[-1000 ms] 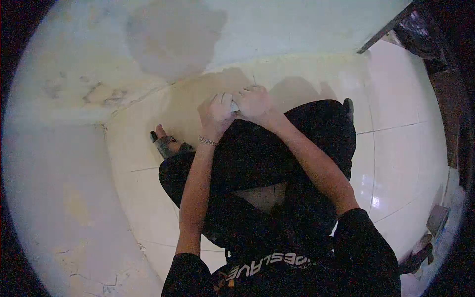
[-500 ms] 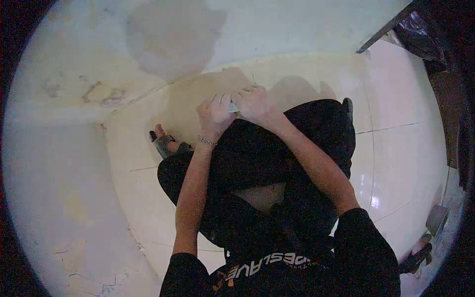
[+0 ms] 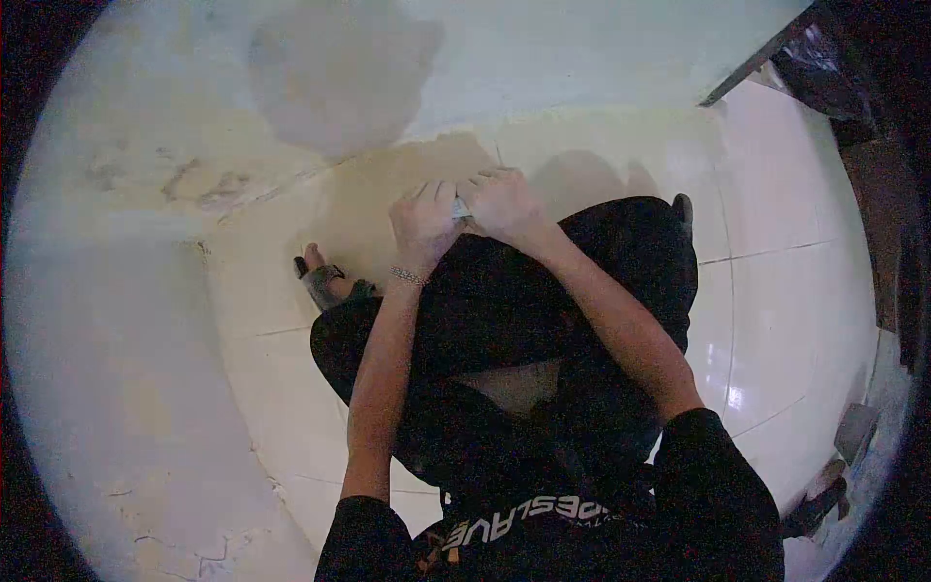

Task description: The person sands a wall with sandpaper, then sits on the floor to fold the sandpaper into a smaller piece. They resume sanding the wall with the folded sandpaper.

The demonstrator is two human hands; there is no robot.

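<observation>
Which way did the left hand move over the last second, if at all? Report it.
No. The left hand keeps the same gap up and right of the sandalled foot, knuckles against the right hand.

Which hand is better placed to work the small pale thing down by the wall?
Probably the right hand: its fingers curl over the small pale thing and sit nearer the wall. The left hand presses alongside, seemingly steadying.
</observation>
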